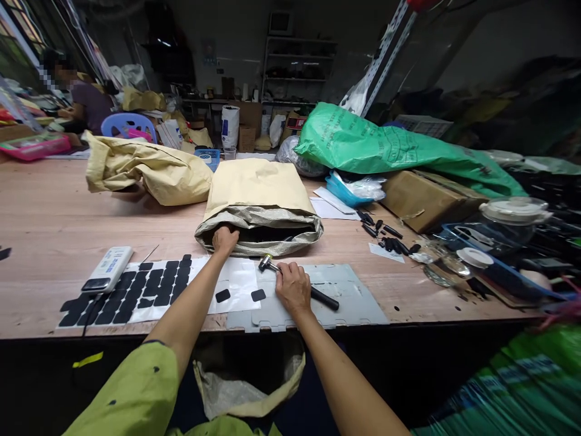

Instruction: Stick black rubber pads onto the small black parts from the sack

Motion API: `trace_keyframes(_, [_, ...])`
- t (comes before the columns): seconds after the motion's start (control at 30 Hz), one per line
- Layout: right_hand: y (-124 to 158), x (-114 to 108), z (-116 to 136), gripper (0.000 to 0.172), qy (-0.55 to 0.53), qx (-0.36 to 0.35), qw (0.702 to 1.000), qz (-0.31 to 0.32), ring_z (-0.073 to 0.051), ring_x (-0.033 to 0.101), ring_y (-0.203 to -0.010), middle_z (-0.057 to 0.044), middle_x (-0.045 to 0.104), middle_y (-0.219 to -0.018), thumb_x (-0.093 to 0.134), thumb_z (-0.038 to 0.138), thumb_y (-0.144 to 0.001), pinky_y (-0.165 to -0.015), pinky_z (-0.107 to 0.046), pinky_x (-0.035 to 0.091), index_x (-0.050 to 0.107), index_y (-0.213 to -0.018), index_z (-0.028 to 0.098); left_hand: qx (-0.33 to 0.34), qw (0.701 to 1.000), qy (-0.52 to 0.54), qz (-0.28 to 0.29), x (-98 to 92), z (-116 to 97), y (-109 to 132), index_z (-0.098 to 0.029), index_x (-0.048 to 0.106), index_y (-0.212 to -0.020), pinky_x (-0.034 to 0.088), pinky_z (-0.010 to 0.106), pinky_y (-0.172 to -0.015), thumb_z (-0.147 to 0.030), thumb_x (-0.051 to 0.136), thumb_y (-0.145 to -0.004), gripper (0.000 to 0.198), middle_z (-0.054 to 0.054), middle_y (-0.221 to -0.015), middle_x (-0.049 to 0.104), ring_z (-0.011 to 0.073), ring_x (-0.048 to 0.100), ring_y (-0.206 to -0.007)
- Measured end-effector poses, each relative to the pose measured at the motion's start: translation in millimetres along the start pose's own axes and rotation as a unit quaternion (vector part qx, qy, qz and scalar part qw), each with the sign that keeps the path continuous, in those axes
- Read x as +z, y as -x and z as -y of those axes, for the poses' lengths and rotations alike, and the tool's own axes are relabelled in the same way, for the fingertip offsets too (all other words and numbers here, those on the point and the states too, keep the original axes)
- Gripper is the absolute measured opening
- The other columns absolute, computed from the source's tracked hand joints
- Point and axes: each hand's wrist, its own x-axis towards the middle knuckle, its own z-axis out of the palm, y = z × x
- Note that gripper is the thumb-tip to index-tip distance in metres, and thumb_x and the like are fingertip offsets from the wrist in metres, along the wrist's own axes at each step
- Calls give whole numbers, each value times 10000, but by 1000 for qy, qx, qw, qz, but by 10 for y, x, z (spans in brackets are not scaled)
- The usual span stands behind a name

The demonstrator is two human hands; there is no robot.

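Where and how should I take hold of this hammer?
Best by the black handle grip, probably from above and the near right: this long, straight end slants toward you, past the right hand closed over the middle, with the metal head at the far left.

A green sack [372,142] sprawls — cardboard box [417,198] beneath.

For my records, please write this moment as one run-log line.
left hand: at open mouth of sack | right hand: holding hammer above grey board | black pieces: on white sheet
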Motion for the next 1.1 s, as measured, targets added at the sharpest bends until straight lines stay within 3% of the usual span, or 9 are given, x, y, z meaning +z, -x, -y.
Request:
trace_keyframes(0.13, [3, -7, 13, 163, 4, 1, 1000, 3, -199, 446, -890, -52, 575, -954, 534, 256, -905, -737, -312, 263, 622, -1038, 223, 118, 993, -15, -14, -134, 225, 618, -205, 691, -1036, 435, 381, -873, -361, 592, -876, 244, 84, -990, 705, 281, 583, -1019])
trace_keyframes(0.23, [6, -2, 15, 165, 3, 1, 1000, 3, -196, 443, -886, -54, 571, -960, 527, 253, -906, -731, -309, 262, 623, -1037, 220, 181, 982, 0, 47, -177, 438, 1074, -229, 704, -991, 414, 373, -875, -337, 622, -868, 183, 48, -974, 694, 250, 558, -984])
trace_keyframes(0.33, [10, 13, 9, 180, 4, 1, 1000, 0, -193, 440, -874, -55, 569, -961, 519, 258, -908, -725, -308, 260, 623, -1050, 218, 199, 975, 2, 100, -190, 586, 1330, -237, 731, -944, 398, 372, -876, -334, 672, -828, 162, 42, -936, 671, 246, 542, -974])
trace_keyframes(0.57, [11, 23, -2, 207, -1, 4, 1000, -3, -192, 451, -868, -55, 584, -956, 536, 259, -897, -726, -305, 268, 644, -1071, 224, 199, 974, -13, 106, -161, 628, 1365, -255, 750, -975, 371, 370, -870, -318, 722, -792, 196, 36, -865, 649, 243, 518, -956])
trace_keyframes(0.8, [-17, -119, 20, 224, -69, 41, 996, 50, -193, 513, -906, -51, 630, -980, 526, 243, -911, -756, -299, 336, 680, -1074, 237, 190, 976, -5, 109, -138, 636, 1365, -242, 762, -966, 377, 352, -861, -320, 738, -780, 202, 31, -858, 660, 237, 521, -959])
trace_keyframes(0.93, [167, -258, 192, 270, -182, 27, 983, 15, -186, 565, -936, -47, 658, -993, 468, 283, -932, -812, -288, 404, 680, -1092, 235, 181, 978, 7, 108, -138, 638, 1370, -246, 764, -950, 376, 354, -877, -311, 743, -768, 194, 26, -860, 672, 235, 533, -958])
trace_keyframes(1.1, [443, -369, 437, 309, -264, -17, 964, 41, -183, 619, -940, -53, 688, -1009, 455, 325, -930, -822, -280, 452, 681, -1123, 238, 165, 980, 14, 107, -132, 631, 1368, -236, 758, -950, 378, 347, -865, -293, 752, -753, 205, 27, -865, 674, 235, 539, -961])
